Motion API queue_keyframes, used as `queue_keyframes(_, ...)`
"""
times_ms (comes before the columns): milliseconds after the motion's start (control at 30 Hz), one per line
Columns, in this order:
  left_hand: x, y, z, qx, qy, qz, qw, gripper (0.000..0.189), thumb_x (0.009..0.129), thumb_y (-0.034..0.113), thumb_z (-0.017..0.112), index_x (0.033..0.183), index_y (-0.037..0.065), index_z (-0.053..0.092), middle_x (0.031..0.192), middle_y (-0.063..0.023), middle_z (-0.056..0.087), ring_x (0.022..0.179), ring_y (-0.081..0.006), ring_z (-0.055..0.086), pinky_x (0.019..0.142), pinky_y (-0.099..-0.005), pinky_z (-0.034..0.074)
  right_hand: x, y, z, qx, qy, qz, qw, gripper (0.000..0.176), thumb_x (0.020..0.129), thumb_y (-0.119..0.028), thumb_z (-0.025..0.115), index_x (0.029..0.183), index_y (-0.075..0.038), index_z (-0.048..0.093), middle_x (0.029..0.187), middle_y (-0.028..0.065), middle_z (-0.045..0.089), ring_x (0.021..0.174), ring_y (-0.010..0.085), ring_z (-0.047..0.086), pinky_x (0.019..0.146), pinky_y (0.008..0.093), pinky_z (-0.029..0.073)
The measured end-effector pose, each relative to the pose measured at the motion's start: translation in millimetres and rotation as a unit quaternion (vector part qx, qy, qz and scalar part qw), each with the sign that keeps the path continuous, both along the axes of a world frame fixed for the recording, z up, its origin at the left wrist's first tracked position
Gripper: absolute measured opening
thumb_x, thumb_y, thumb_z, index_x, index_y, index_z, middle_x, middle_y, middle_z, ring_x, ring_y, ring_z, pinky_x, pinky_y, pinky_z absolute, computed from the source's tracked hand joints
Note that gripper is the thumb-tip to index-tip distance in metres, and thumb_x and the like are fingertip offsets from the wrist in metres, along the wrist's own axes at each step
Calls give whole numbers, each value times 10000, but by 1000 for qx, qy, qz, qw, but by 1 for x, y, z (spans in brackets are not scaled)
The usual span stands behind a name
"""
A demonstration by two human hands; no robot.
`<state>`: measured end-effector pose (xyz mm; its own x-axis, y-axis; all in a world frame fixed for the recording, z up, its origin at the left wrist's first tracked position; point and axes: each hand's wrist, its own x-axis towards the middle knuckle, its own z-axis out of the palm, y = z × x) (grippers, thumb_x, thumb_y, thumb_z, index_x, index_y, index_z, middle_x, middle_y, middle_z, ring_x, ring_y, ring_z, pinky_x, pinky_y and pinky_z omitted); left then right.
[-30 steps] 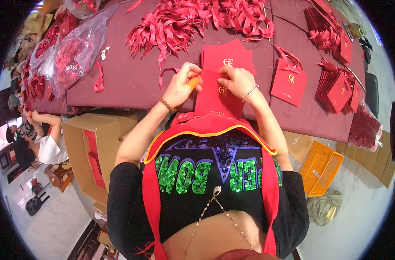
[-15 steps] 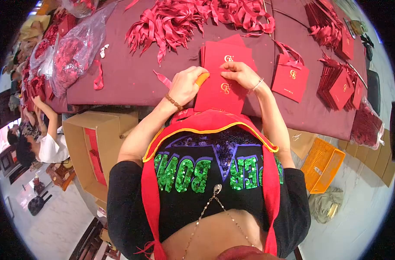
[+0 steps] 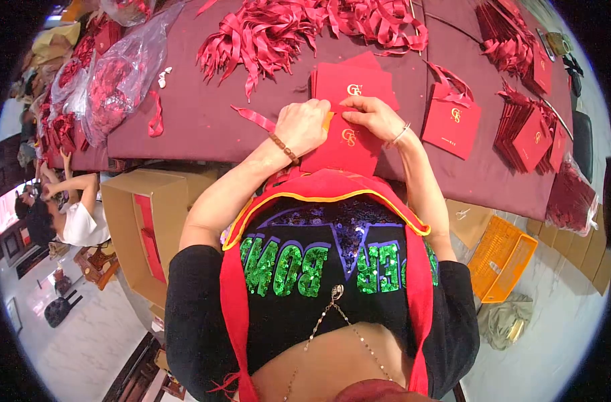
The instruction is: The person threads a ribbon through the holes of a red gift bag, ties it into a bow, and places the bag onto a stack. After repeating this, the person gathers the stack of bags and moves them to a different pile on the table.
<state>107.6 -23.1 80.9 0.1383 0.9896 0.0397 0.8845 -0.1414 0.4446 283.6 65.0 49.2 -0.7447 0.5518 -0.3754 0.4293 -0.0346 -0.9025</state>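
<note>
A flat red paper bag (image 3: 349, 149) with a gold logo lies in front of me at the table's near edge. Its top edge is between my hands. My left hand (image 3: 304, 127) is closed at the upper left of the bag, with yellow on one finger. A red ribbon (image 3: 254, 118) trails leftward from under that hand; its other end is hidden by my fingers. My right hand (image 3: 374, 119) pinches the bag's top edge, just above the logo. Beyond both hands sits a stack of matching bags (image 3: 369, 82).
A heap of red ribbons (image 3: 258, 47) covers the far middle. Bags with ribbon handles (image 3: 453, 124) lie to the right, beside bundled bags (image 3: 523, 137). Plastic wrapping (image 3: 121, 80) is at left. Below the table are a cardboard box (image 3: 128, 234) and an orange basket (image 3: 503, 258). Another person (image 3: 81, 218) works at left.
My left hand has shifted right and slightly up, closer to my right hand, with its fingers curled over more. More of the ribbon's tail shows. My right hand stays nearly in place.
</note>
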Motion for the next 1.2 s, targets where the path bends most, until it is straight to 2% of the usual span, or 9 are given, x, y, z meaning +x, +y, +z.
queue_keyframes(233, 1, 7, 3, -36, -17, 10, 999, 197, 787, 211, 518, 751, 19, 535, 735, -193, 586, 701, -383, 573, 617, -476, 440, 2, -1, -11, 2, 45, 9, 999, 257, 852, -88, 531, 1088, 13, 546, 939, 14, 578, 866, 76, 521, 788, 220, 421)
queue_keyframes(400, -5, 13, 4, -123, -83, 51, 988, 233, 794, 252, 514, 756, 33, 582, 711, -208, 588, 713, -386, 576, 617, -482, 427, 0, -2, 4, -98, 76, -23, 992, 283, 847, -65, 543, 1118, 17, 542, 941, 13, 587, 849, 69, 532, 773, 213, 437)
queue_keyframes(633, -1, 14, 9, -106, -16, 11, 994, 196, 772, 216, 514, 759, 36, 592, 706, -200, 593, 703, -374, 585, 612, -471, 441, 0, -3, 0, -112, 65, -21, 991, 296, 846, -67, 544, 1130, 14, 541, 988, 33, 596, 888, 81, 539, 790, 223, 437)
queue_keyframes(700, 2, 14, 13, -55, 49, -36, 997, 168, 746, 172, 511, 761, 28, 595, 714, -182, 606, 694, -355, 597, 603, -453, 461, 0, -5, -6, 19, 28, -2, 999, 305, 845, -73, 540, 1134, 22, 535, 998, 50, 605, 894, 97, 548, 798, 238, 439)
queue_keyframes(800, 13, 14, 19, -44, 103, -48, 993, 192, 680, 133, 522, 772, -10, 611, 694, -181, 616, 640, -351, 611, 598, -432, 495, -5, -14, 18, 159, -24, -4, 987, 320, 788, -231, 566, 1077, -96, 597, 933, 135, 641, 905, 257, 610, 788, 352, 455)
queue_keyframes(933, 2, 14, 19, -59, 42, -66, 995, 230, 798, 233, 514, 761, 16, 581, 738, -170, 613, 717, -338, 604, 608, -446, 468, -2, -11, 5, 111, 2, -17, 994, 317, 793, -240, 562, 1075, -101, 597, 934, 131, 641, 902, 254, 611, 794, 345, 452)
queue_keyframes(1033, -11, 15, 35, -156, 51, -78, 983, 287, 829, 330, 500, 842, 62, 604, 751, -159, 613, 735, -345, 597, 634, -466, 453, -3, -13, 7, 100, 10, -15, 995, 308, 796, -240, 568, 1077, -115, 593, 943, 125, 639, 896, 246, 612, 789, 344, 452)
queue_keyframes(1133, -26, 25, 37, -78, -44, -3, 996, 267, 827, 305, 496, 865, 71, 618, 799, -172, 608, 789, -330, 589, 680, -426, 454, -4, -13, 7, 102, 19, -9, 995, 301, 791, -240, 579, 1065, -117, 596, 926, 134, 636, 885, 249, 612, 780, 345, 455)
queue_keyframes(1200, -36, 41, 29, -99, -89, -79, 988, 246, 829, 243, 486, 844, 45, 631, 890, -147, 607, 866, -288, 573, 744, -375, 441, -5, -18, 26, 135, 1, -7, 991, 290, 795, -190, 594, 1061, -76, 589, 882, 112, 631, 836, 178, 591, 748, 302, 454)
